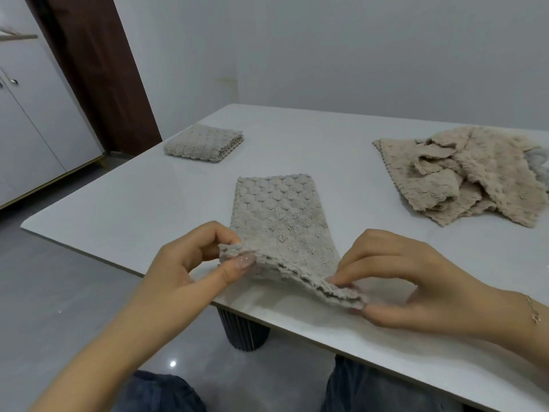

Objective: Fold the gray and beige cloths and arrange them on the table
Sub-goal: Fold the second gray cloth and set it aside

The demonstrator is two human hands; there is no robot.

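A gray textured cloth, folded into a long strip, lies on the white table in front of me. My left hand pinches its near left corner between thumb and fingers and lifts it off the table. My right hand pinches the near right corner just above the table's front edge. A folded gray cloth sits at the far left of the table. A loose pile of beige cloths lies at the right, with a bit of gray fabric showing at its far edge.
The table's dark ribbed pedestal leg stands below the front edge. My knees in dark trousers are under the table. White cabinets and a brown door frame are at the left; a pale wall is behind.
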